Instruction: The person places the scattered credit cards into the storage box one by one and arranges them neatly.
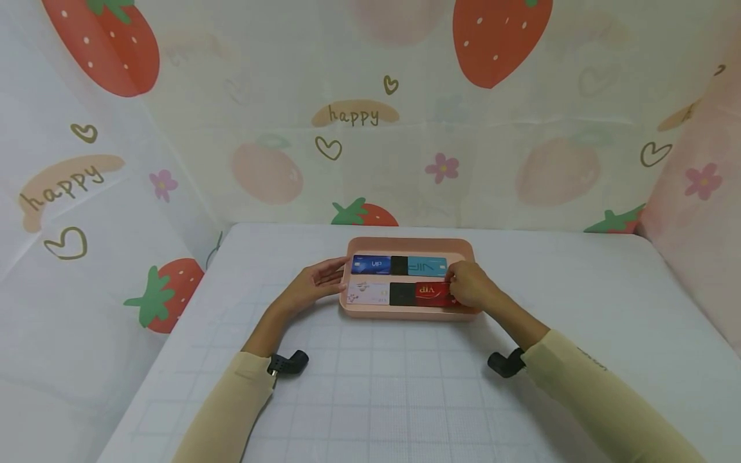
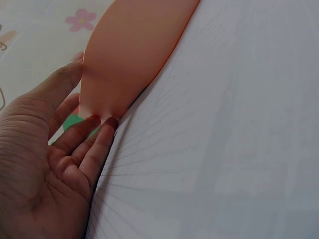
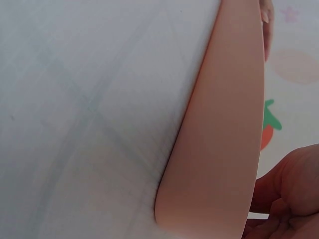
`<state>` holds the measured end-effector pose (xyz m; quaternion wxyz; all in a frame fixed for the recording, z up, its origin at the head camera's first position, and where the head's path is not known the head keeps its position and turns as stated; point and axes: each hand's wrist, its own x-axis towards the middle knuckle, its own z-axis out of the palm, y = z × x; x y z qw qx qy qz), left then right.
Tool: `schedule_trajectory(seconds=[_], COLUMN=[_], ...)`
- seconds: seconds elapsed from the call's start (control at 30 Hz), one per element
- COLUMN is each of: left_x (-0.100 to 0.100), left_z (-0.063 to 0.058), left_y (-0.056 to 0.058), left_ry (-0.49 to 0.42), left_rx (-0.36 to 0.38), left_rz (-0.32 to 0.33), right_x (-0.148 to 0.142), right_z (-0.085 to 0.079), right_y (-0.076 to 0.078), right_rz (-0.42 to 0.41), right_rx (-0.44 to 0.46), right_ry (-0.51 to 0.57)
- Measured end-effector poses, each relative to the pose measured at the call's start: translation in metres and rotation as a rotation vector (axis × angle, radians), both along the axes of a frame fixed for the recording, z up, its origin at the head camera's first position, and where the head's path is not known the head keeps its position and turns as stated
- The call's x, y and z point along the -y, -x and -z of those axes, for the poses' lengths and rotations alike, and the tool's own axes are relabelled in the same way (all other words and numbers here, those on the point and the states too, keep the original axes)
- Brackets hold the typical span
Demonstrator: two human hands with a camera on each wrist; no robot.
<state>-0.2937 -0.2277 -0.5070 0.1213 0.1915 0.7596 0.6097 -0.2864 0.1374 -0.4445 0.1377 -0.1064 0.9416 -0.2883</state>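
Note:
A shallow pink tray [image 1: 405, 315] lies on the table with several cards in it. In its upper row are a dark blue VIP card [image 1: 370, 264] and a light blue card [image 1: 428, 267]. Below them lie a white card with a floral print [image 1: 368, 293] and a red VIP card [image 1: 431, 292]. My left hand [image 1: 312, 283] touches the tray's left end, its fingertips against the outer wall. At the opposite end, my right hand [image 1: 471, 286] reaches over the rim and pinches the red card's right end. The tray wall hides those fingertips in the right wrist view.
Black bands with small camera mounts sit on both wrists. A white cloth with a faint grid covers the table [image 1: 376, 399]. Behind it hangs a curtain [image 1: 486, 122] printed with strawberries, hearts and flowers, and similar cloth flanks both sides.

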Motion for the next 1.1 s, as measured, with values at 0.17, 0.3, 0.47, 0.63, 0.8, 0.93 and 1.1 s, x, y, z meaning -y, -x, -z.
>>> schedule_trajectory(seconds=[0.17,0.3,0.47,0.63,0.8,0.93,1.1], left_x=[0.0001,0.0004,0.0002,0.0003,0.0009,0.0009,0.0009], left_z=[0.0003,0.0013,0.0019,0.0016,0.0021,0.0027,0.0025], left_y=[0.0006,0.0015,0.0019,0.0017,0.0018,0.0020,0.0026], left_ry=[-0.007,-0.009,-0.009,-0.014,-0.006,-0.010,-0.020], left_rx=[-0.010,-0.009,-0.004,-0.013,-0.015,-0.015,-0.018], left_rz=[0.005,0.005,0.004,0.008,0.007,0.009,0.016], right_x=[0.0007,0.0011,0.0001,-0.0006,0.0003,0.0009,0.0008], right_z=[0.0004,0.0000,-0.0011,-0.0008,0.0012,0.0015,-0.0002], right_y=[0.0005,0.0000,-0.0013,-0.0024,-0.0029,-0.0036,-0.0046], right_rz=[-0.012,-0.016,-0.038,-0.085,-0.130,-0.112,-0.107], right_rx=[-0.016,-0.036,-0.035,-0.030,-0.058,-0.057,-0.058], right_ry=[-0.025,-0.046,-0.048,-0.072,-0.096,-0.092,-0.087])
